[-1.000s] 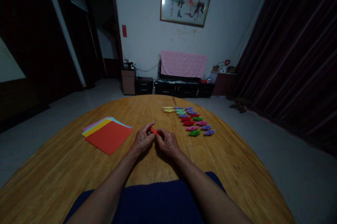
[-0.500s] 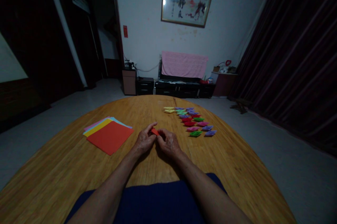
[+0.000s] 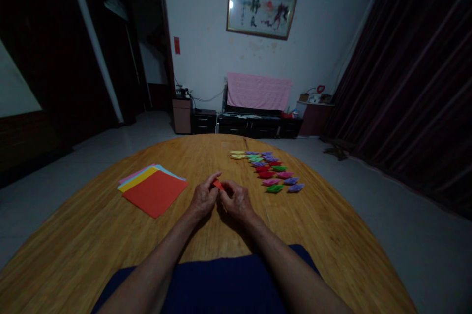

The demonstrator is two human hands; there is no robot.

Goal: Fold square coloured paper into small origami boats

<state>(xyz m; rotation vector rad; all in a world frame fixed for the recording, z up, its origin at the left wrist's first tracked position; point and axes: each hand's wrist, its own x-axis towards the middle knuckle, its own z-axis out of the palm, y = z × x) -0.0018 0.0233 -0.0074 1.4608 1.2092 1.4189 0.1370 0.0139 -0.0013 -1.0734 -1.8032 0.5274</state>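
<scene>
A small folded piece of red paper (image 3: 218, 184) is pinched between my two hands over the middle of the round table. My left hand (image 3: 203, 197) grips its left side, thumb and fingers closed on it. On the other side my right hand (image 3: 236, 200) holds it with curled fingers; part of the paper is hidden behind them. To the left lies a fanned stack of paper sheets (image 3: 157, 193), orange-red on top, with yellow, light blue and pink edges showing beneath. Several small folded paper boats (image 3: 273, 182) in many colours stand in rows to the right.
The round wooden table (image 3: 287, 225) spreads out in front of me. Beyond it, a low black cabinet (image 3: 249, 126) carries a screen draped with a pink cloth (image 3: 258, 91). A dark curtain (image 3: 383, 82) hangs at the right.
The view has shifted very slightly. Both hands stay in nearly the same place, still holding the folded red paper.
</scene>
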